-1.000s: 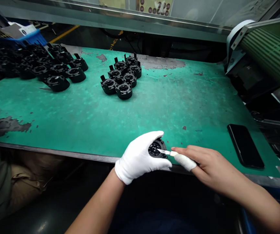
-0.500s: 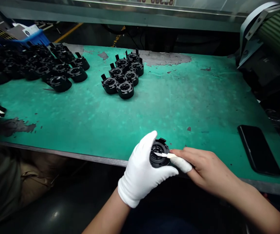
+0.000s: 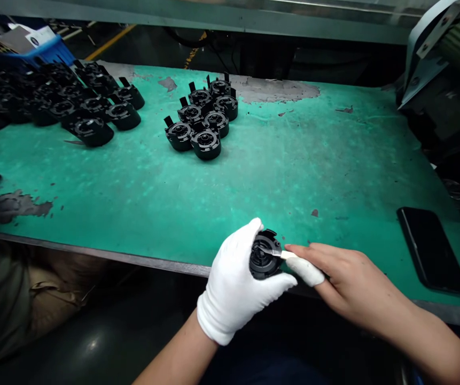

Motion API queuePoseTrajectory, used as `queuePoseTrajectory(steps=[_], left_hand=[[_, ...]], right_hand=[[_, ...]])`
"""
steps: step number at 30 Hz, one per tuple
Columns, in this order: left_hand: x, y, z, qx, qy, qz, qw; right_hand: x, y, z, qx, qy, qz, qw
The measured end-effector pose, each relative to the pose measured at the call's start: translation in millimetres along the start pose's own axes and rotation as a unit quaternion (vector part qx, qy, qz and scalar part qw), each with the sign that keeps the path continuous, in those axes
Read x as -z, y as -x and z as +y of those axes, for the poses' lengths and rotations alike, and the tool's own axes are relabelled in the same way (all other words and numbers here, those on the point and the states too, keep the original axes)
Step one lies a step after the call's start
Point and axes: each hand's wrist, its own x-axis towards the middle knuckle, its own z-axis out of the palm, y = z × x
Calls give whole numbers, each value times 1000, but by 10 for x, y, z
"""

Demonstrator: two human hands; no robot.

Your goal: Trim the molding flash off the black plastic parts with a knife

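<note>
Round black housing [image 3: 269, 266] is being cupped by half-curled left hand [image 3: 233, 283]; knife [image 3: 281, 254] is being pinched by right hand [image 3: 344, 271], blade leftward over housing

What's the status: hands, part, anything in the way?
Gloved left hand holding round black part. Right hand holding blade over its face. Phone off right, not in the way.

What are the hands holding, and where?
The gloved left hand holds a round black plastic part by its rim; the right hand pinches a silver metal blade by its pale handle.
</note>
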Motion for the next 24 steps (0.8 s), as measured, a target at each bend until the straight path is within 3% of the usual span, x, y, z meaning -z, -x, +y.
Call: queuePoseTrajectory(steps=[9,16,19,22,24], left_hand=[[-5,-15,4,-35,-5,29,999],[-27,2,-14,-21,0,28,999],[-23,3,-25,-29,0,24,999],[-16,13,-38,-34,-3,21,999],[-15,23,-41,-31,-2,23,999]], right_hand=[[145,46,-176,-19,108,-21,994],[166,18,-319,-35,171,-8,985],[176,-35,-285,-71,192,-19,979],[195,-94,-203,-99,175,-23,979],[195,-97,-170,-74,101,-19,992]])
